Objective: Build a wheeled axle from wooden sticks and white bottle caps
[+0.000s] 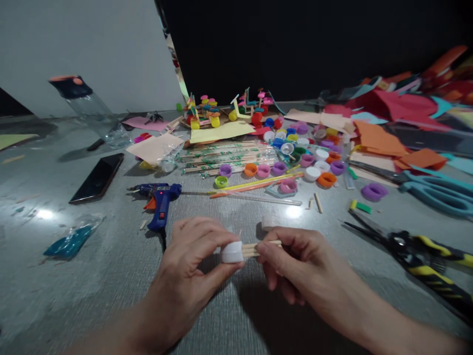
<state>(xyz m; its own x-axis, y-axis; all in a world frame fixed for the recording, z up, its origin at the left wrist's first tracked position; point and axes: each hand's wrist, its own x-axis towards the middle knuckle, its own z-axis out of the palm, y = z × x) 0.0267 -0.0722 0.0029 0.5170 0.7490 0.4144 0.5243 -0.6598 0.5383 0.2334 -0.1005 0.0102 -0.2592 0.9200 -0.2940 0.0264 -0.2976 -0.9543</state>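
Observation:
My left hand [192, 268] pinches a white bottle cap [232, 253] between thumb and fingers. My right hand [295, 268] grips a short bundle of wooden sticks [254, 248], whose ends meet the cap. Both hands hover low over the grey table [111, 276], near its front. Another white cap [268, 222] lies just behind the sticks. A blue glue gun [159, 202] rests on the table to the left of my left hand.
Several coloured bottle caps [306, 158], packs of sticks [225, 158] and straws lie mid-table. Blue scissors [436, 190] and black-yellow pliers [417, 249] lie at the right by coloured paper. A phone [98, 177], a clear bottle [92, 113] and a blue bag [72, 241] are at the left.

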